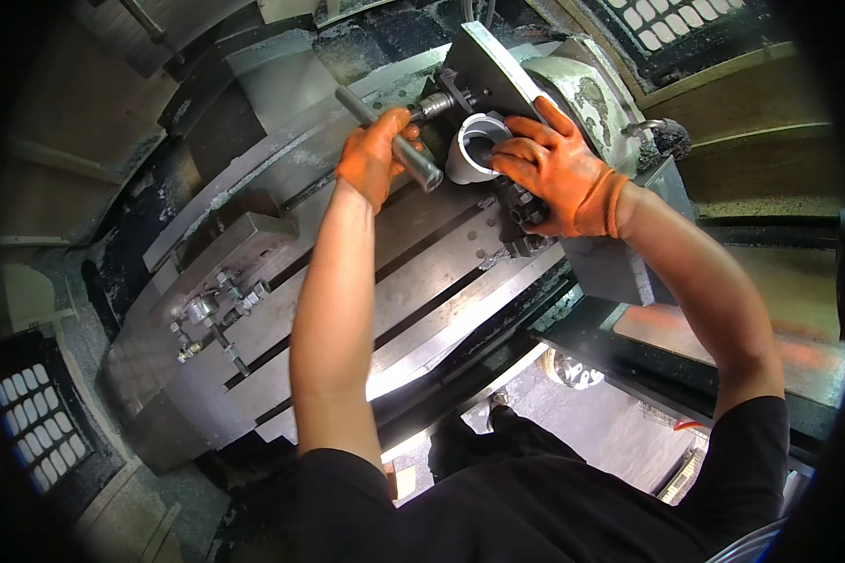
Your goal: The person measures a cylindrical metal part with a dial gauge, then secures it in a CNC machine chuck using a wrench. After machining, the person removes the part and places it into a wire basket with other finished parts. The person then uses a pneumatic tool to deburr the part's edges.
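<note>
My left hand (376,155), in an orange glove, is wrapped round the thick steel crossbar of a T-handle wrench (421,167). The wrench's round end (434,104) points at a dark clamp (457,91) on an upright metal plate (499,73). In a matching glove, my right hand (563,174) grips a pale grey hollow cylindrical part (473,150), fingers over its rim and against its side. The part's open mouth faces up toward me, beside the plate. Below my right fingers sits dark fixture hardware (521,202), partly hidden by the hand.
Beneath both hands lies a slotted machine table (422,249) with metal chips along its edges. A metal block (244,239) and fittings with a round gauge-like piece (202,308) stand at left. Slotted grates (42,427) and enclosure walls surround it; a ledge (685,352) runs at right.
</note>
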### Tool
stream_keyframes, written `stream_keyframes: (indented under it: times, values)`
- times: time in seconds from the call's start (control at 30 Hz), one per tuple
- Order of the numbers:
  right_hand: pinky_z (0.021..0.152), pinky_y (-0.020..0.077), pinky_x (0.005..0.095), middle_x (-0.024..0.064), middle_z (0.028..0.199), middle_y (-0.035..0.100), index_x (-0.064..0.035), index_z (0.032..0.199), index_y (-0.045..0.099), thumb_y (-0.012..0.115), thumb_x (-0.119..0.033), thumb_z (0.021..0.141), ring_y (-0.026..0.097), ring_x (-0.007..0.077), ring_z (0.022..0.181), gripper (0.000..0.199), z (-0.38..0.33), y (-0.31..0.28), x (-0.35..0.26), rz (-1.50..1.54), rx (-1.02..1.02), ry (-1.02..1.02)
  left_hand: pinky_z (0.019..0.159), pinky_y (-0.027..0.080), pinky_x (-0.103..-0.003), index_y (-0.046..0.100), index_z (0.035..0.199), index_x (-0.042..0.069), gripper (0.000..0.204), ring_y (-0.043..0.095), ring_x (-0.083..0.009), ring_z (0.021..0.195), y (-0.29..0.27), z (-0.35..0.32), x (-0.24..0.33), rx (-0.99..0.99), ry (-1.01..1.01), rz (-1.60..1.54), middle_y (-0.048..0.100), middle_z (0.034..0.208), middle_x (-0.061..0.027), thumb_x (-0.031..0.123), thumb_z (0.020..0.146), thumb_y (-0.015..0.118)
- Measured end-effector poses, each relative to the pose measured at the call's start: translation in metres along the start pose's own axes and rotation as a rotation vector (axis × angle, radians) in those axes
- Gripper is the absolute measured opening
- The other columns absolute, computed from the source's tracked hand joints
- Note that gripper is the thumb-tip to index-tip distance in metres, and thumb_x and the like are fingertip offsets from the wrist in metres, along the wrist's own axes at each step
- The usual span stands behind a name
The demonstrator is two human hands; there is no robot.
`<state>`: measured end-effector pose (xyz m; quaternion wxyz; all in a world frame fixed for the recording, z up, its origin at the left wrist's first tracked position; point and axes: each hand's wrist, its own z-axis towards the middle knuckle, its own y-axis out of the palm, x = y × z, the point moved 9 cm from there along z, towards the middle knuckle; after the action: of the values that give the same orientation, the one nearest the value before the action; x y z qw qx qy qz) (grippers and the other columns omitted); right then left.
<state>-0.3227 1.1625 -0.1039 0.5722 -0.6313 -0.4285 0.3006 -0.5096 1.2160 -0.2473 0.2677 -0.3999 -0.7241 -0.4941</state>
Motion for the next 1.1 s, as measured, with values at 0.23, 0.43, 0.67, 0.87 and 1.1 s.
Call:
stream_keyframes:
  times: [0.23, 0.43, 0.67, 0.87, 1.1]
  values:
    - [0.128, 0.0116, 0.059, 0.0063, 0.152, 0.053, -0.0121, 0.15, 0.053, 0.084, -0.05, 0.073, 0.035, 0.031, 0.152, 0.091, -0.001, 0.007, 0.005, -0.016, -0.157, 0.054, 0.083, 0.049, -0.032, 0.063, 0.111, -0.002, 0.049, 0.064, -0.018, 0.09, 0.002, -0.02, 0.035, 0.085, 0.114, 0.513, 0.068, 0.094, -0.0103, 0.043, 0.09, 0.07]
    - [0.128, 0.0115, 0.0591, 0.0079, 0.15, 0.052, -0.0122, 0.148, 0.054, 0.085, -0.052, 0.071, 0.035, 0.032, 0.152, 0.092, 0.005, 0.005, 0.004, -0.09, -0.15, 0.053, 0.051, 0.05, -0.038, 0.053, 0.11, -0.007, 0.047, 0.061, -0.0253, 0.057, 0.008, 0.0, 0.011, 0.505, -0.137, 0.035, 0.063, 0.079, -0.0136, 0.037, 0.095, 0.061]
    - [0.127, 0.0162, 0.0621, 0.0092, 0.142, 0.055, -0.0097, 0.143, 0.057, 0.089, -0.048, 0.064, 0.039, 0.0348, 0.147, 0.093, 0.0, 0.006, 0.002, -0.037, -0.043, 0.028, 0.056, 0.051, -0.04, 0.058, 0.104, -0.004, 0.045, 0.06, -0.0265, 0.058, 0.008, -0.019, 0.012, 0.574, -0.038, 0.22, 0.062, 0.075, -0.0168, 0.04, 0.094, 0.058]
    - [0.128, 0.013, 0.0608, 0.0092, 0.151, 0.052, -0.0098, 0.149, 0.054, 0.08, -0.05, 0.079, 0.034, 0.0339, 0.151, 0.085, 0.002, 0.004, -0.004, -0.046, -0.164, 0.041, 0.08, 0.053, -0.044, 0.064, 0.105, -0.002, 0.057, 0.067, -0.0323, 0.081, -0.015, -0.005, -0.001, 0.537, 0.367, 0.414, 0.071, 0.089, -0.0199, 0.055, 0.096, 0.061]
    - [0.129, 0.0115, 0.0566, 0.0082, 0.154, 0.05, -0.011, 0.154, 0.049, 0.084, -0.054, 0.075, 0.035, 0.0304, 0.152, 0.096, 0.005, 0.004, -0.001, -0.178, -0.178, 0.052, 0.073, 0.054, -0.043, 0.059, 0.105, 0.003, 0.047, 0.067, -0.0311, 0.075, -0.012, -0.03, 0.026, 0.641, 0.404, 0.607, 0.068, 0.083, -0.017, 0.049, 0.098, 0.062]
